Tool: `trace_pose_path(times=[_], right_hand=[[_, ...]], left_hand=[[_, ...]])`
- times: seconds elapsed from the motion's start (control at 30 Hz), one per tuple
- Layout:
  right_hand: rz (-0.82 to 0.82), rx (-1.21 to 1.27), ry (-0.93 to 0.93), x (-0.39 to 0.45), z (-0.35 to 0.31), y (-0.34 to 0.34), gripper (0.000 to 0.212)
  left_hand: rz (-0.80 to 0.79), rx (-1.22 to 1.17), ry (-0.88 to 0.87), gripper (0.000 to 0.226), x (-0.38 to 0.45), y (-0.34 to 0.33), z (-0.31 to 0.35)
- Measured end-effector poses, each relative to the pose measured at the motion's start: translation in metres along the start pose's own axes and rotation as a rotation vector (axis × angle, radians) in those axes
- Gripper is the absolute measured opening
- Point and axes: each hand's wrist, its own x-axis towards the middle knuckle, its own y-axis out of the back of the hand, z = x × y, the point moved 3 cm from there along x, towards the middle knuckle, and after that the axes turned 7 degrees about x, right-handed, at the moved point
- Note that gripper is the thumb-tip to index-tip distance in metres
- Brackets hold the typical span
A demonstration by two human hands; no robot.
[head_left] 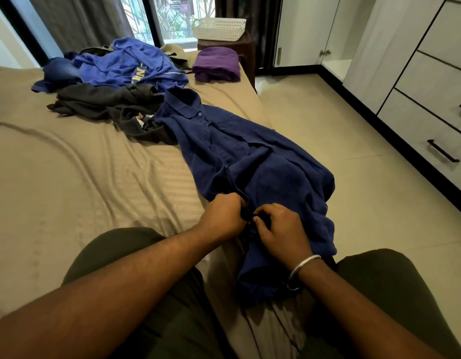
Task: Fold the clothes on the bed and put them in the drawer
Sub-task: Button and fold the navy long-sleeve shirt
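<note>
A navy button-up shirt [239, 151] lies stretched along the right edge of the bed [69, 164], collar away from me, hem over my lap. My left hand [221, 216] and my right hand [278, 229] meet at the shirt's front placket near the hem, each pinching the cloth. Farther up the bed lies a heap of unfolded clothes: a bright blue top [126, 63], dark grey garments [105, 102] and a denim piece [58, 71]. A folded purple garment [216, 64] sits at the bed's far right corner. White drawers [436, 120] with black handles line the right wall.
A white plastic basket [219, 28] stands on a brown stool beyond the bed's far corner, by the window. A white wardrobe door [302, 32] hangs next to the drawers. Pale tiled floor [340, 141] runs between bed and drawers. My knees frame the shirt's hem.
</note>
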Motion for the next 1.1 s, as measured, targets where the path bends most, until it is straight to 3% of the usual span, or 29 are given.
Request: trace_pose_path(times=[0.13,0.3,0.47,0.77,1.1], right_hand=[[0.091,0.045,-0.042,0.001,0.000,0.003,0.007],[0.273,0.044,0.050,-0.002,-0.006,0.012,0.005],[0.122,0.051,0.099,-0.003,-0.005,0.002,0.007],[0.093,0.244,0.000,-0.003,0.000,0.003,0.008],[-0.002,0.892,-0.310,0.003,0.002,0.010,0.021]], left_hand=[[-0.028,-0.050,0.013,0.014,-0.001,-0.001,0.000],[-0.049,-0.225,0.083,0.011,0.000,0.001,-0.004],[-0.071,-0.337,0.106,0.013,-0.003,0.001,-0.002],[-0.090,-0.412,0.151,0.012,-0.003,0.000,-0.002],[-0.099,-0.640,0.246,0.015,-0.003,-0.001,0.000]])
